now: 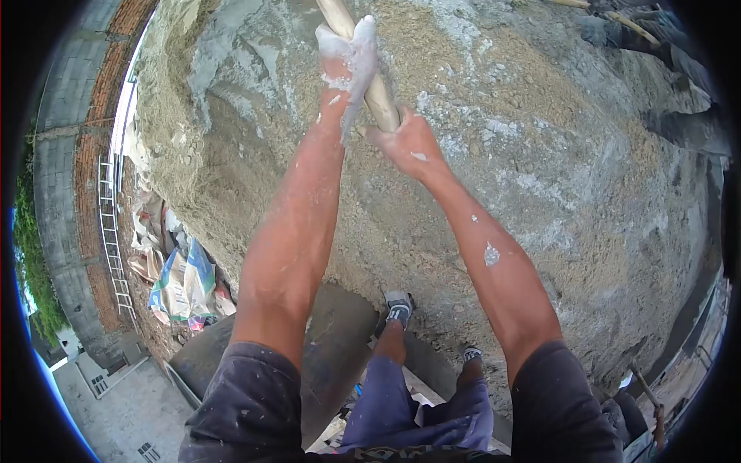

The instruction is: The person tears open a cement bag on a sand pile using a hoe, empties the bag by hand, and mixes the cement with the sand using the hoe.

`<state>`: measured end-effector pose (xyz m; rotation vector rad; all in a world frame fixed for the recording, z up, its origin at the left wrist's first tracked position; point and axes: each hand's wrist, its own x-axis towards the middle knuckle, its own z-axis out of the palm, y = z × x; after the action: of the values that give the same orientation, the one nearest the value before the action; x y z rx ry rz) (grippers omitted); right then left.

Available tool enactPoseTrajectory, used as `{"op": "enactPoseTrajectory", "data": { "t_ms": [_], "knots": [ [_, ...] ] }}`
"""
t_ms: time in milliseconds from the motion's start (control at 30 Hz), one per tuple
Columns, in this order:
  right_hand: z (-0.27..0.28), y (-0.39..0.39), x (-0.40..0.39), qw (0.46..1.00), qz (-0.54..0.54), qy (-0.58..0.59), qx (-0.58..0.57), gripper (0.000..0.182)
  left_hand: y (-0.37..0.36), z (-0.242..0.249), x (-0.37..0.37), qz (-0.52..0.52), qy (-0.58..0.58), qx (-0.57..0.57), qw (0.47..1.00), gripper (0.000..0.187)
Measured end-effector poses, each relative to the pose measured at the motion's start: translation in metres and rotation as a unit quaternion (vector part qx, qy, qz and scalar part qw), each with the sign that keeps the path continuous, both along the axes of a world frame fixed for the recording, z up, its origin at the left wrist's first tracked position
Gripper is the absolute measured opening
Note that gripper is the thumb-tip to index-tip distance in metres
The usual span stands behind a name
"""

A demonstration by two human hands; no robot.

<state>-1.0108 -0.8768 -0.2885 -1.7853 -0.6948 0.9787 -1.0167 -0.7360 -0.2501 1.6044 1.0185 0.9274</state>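
Observation:
Both my hands grip a pale wooden tool handle (380, 102) that runs up and out of the top of the view; the tool's head is not seen. My left hand (349, 60), coated in whitish powder, is wrapped around the handle higher up. Lower down, my right hand (409, 143) closes on its near end. Beneath and around them spreads a large mound of sandy, grey-streaked mix (494, 208). My forearms carry splashes of the same pale material.
My shoe (398, 305) stands at the mound's near edge, beside a dark rounded metal surface (328, 347). Crumpled sacks (185, 284) and a ladder (109, 231) lie left, near a block wall (65, 185). Dark clothing of another person (687, 127) shows upper right, near a stick (634, 28).

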Motion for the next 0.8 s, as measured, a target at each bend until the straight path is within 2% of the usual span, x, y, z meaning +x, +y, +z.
{"op": "enactPoseTrajectory", "data": {
  "t_ms": [67,100,133,167,233,267,300,333,367,467,533,667,733,767,800],
  "knots": [
    [-0.046,0.058,0.020,0.997,-0.023,0.042,0.058,0.034,0.023,-0.061,0.003,-0.022,0.147,0.128,0.981,0.037],
    [-0.068,0.067,0.025,0.994,-0.023,0.076,0.081,0.026,0.034,-0.100,0.005,-0.082,0.243,0.184,0.949,0.036],
    [-0.095,0.061,0.020,0.988,-0.042,0.142,0.044,0.024,0.044,-0.138,0.008,-0.139,0.322,0.248,0.903,0.034],
    [-0.117,0.055,0.015,0.977,-0.059,0.205,0.011,0.023,0.061,-0.184,0.011,-0.235,0.413,0.304,0.826,0.031],
    [-0.127,0.027,-0.004,0.950,-0.071,0.294,-0.076,0.024,0.048,-0.237,-0.001,-0.320,0.526,0.259,0.744,0.023],
    [-0.145,0.005,-0.020,0.952,-0.086,0.276,-0.099,0.025,0.019,-0.258,-0.005,-0.319,0.555,0.158,0.752,0.020],
    [-0.160,-0.008,-0.027,0.955,-0.101,0.254,-0.112,0.025,0.007,-0.306,-0.013,-0.316,0.567,0.192,0.736,0.035],
    [-0.157,-0.014,-0.024,0.956,-0.091,0.258,-0.108,0.025,0.005,-0.318,-0.020,-0.328,0.593,0.206,0.706,0.041],
    [-0.155,-0.027,-0.028,0.954,-0.075,0.270,-0.110,0.025,0.002,-0.329,-0.028,-0.341,0.617,0.220,0.674,0.048],
    [-0.141,-0.068,-0.041,0.932,-0.088,0.337,-0.104,0.025,-0.051,-0.247,-0.019,-0.441,0.660,0.202,0.573,0.038],
    [-0.113,-0.096,-0.040,0.914,-0.092,0.381,-0.104,0.024,-0.092,-0.193,-0.019,-0.502,0.654,0.204,0.528,0.033],
    [-0.077,-0.186,-0.045,0.850,-0.124,0.494,-0.134,0.020,-0.183,-0.183,-0.030,-0.538,0.653,0.221,0.485,0.027],
    [-0.059,-0.230,-0.046,0.825,-0.134,0.523,-0.167,0.021,-0.206,-0.269,-0.060,-0.564,0.591,0.282,0.502,0.020],
    [-0.048,-0.256,-0.046,0.821,-0.127,0.532,-0.163,0.021,-0.237,-0.282,-0.053,-0.542,0.619,0.198,0.533,0.017],
    [-0.037,-0.281,-0.044,0.818,-0.119,0.541,-0.155,0.022,-0.262,-0.271,-0.050,-0.528,0.620,0.136,0.565,0.016]
  ]
}}
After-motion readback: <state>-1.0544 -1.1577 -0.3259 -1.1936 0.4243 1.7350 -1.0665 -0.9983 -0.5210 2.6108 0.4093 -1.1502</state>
